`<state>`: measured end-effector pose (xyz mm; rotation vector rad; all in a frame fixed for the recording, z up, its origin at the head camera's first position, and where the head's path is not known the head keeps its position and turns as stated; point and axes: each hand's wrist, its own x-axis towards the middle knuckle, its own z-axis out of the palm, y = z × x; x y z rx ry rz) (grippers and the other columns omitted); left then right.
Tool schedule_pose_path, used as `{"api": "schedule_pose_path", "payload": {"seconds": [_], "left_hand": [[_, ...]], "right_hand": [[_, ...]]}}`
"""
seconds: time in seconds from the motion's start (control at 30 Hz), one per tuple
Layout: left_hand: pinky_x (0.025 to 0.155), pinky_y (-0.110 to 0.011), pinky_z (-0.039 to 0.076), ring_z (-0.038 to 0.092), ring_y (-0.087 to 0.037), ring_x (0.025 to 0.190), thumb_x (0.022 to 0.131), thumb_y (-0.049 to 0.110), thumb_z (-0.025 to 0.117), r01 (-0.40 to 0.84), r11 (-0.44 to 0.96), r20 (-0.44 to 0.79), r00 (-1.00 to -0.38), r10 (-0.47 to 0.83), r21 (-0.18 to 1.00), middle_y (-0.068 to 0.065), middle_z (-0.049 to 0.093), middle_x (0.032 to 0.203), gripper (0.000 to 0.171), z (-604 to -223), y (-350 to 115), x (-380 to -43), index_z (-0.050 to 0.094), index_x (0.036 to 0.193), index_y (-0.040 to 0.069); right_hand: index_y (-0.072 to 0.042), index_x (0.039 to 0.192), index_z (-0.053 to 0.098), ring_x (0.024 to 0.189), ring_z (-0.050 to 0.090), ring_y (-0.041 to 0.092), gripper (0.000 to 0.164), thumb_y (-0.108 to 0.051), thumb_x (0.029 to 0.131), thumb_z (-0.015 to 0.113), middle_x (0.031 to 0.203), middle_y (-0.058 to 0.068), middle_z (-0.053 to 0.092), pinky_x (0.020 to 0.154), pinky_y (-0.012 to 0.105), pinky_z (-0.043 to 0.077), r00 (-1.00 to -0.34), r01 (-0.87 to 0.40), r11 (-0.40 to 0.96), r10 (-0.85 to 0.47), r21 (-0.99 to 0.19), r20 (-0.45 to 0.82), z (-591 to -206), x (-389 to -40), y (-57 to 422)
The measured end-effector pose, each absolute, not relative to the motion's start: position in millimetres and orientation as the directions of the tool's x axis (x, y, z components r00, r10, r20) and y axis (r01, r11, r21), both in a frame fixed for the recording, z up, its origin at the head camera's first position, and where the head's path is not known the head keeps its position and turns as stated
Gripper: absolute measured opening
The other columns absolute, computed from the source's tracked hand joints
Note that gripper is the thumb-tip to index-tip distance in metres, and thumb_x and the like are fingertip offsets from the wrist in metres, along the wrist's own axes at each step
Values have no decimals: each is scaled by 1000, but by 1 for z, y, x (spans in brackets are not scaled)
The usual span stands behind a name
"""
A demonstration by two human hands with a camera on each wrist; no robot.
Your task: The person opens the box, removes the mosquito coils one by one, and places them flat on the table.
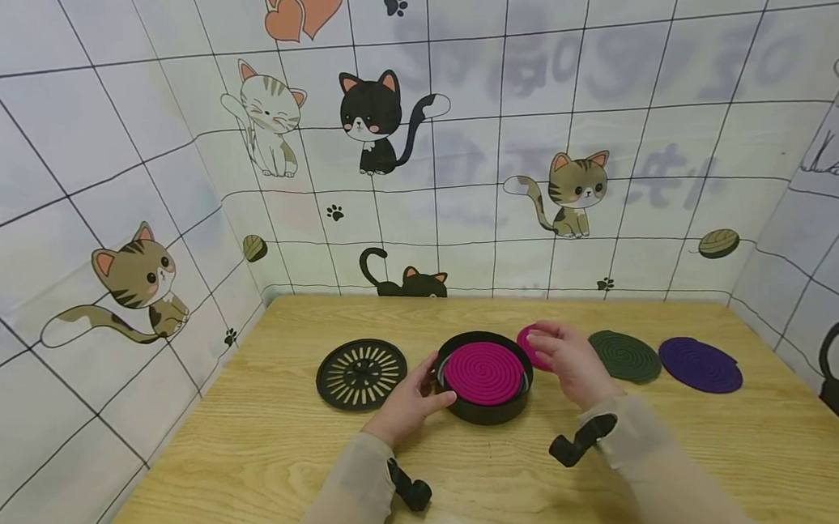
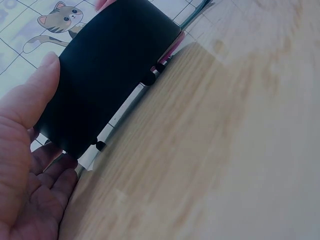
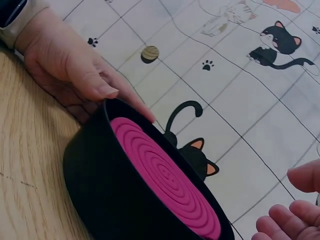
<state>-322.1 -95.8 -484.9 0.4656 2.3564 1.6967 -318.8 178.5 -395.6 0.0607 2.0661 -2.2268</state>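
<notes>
A round black mosquito coil holder (image 1: 490, 413) stands at the middle of the table, with a pink mosquito coil (image 1: 483, 373) lying flat inside its rim. My left hand (image 1: 413, 400) grips the holder by its left side; in the left wrist view the thumb lies along the black wall (image 2: 100, 75) and the other fingers curl near its underside. To the right of the holder, my right hand (image 1: 572, 361) hovers with loosely bent fingers (image 3: 290, 220) and holds nothing. Behind that hand lies another pink coil (image 1: 531, 347), partly hidden by its fingers.
On the left lies a black slotted lid (image 1: 362, 374). A dark green coil (image 1: 625, 356) and a purple coil (image 1: 700, 365) lie to the right on the wooden table (image 1: 494, 492). Cat-print sheeting (image 1: 474, 201) encloses the table at the back and sides.
</notes>
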Motion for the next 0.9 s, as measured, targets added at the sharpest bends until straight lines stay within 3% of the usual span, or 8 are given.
{"api": "schedule_pose_path", "payload": {"seconds": [0.5, 0.9], "left_hand": [[113, -41, 27, 33, -25, 139, 84, 45, 72, 130, 291, 17, -933, 361, 948, -5, 33, 153, 90, -484, -95, -321, 21, 155, 24], [113, -40, 27, 33, -23, 139, 84, 47, 72, 135, 299, 19, -932, 361, 945, -4, 33, 153, 90, -484, -95, -322, 21, 155, 25]], "right_hand": [[7, 145, 29, 133, 36, 37, 57, -6, 96, 55, 142, 27, 39, 111, 48, 28, -996, 71, 138, -42, -988, -77, -406, -338, 146], [3, 145, 33, 136, 29, 38, 58, -10, 95, 59, 146, 23, 34, 111, 52, 26, -995, 96, 204, -4, -974, -99, -413, -340, 136]]}}
